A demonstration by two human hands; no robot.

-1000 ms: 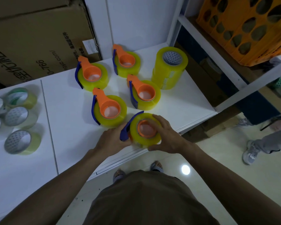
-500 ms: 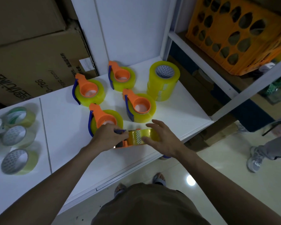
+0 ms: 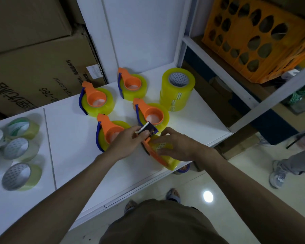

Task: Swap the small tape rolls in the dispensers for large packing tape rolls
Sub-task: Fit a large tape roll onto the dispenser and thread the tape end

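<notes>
An orange tape dispenser [image 3: 155, 156] with a yellow roll [image 3: 171, 160] in it is tilted on its edge at the table's front. My left hand [image 3: 128, 140] grips its dark toothed cutter head [image 3: 147, 129]. My right hand [image 3: 176, 144] lies over the yellow roll, fingers spread on it. Several more orange dispensers with big yellow rolls [image 3: 97, 101] [image 3: 132, 84] [image 3: 152, 114] [image 3: 111, 131] lie flat behind. A stack of large yellow rolls [image 3: 177, 88] stands at the back right. Small pale rolls [image 3: 19, 176] [image 3: 22, 127] sit at the far left.
The white table [image 3: 74, 155] ends just right of the held dispenser. Cardboard boxes [image 3: 33, 67] stand behind on the left. A white shelf frame [image 3: 224, 71] carries an orange crate [image 3: 261, 37] on the right. Another person's legs and shoe [image 3: 280, 171] are on the floor at right.
The dispenser has gone from flat on the table to tipped up on its edge. My left hand has shifted onto the cutter head, and my right hand now covers the roll's side.
</notes>
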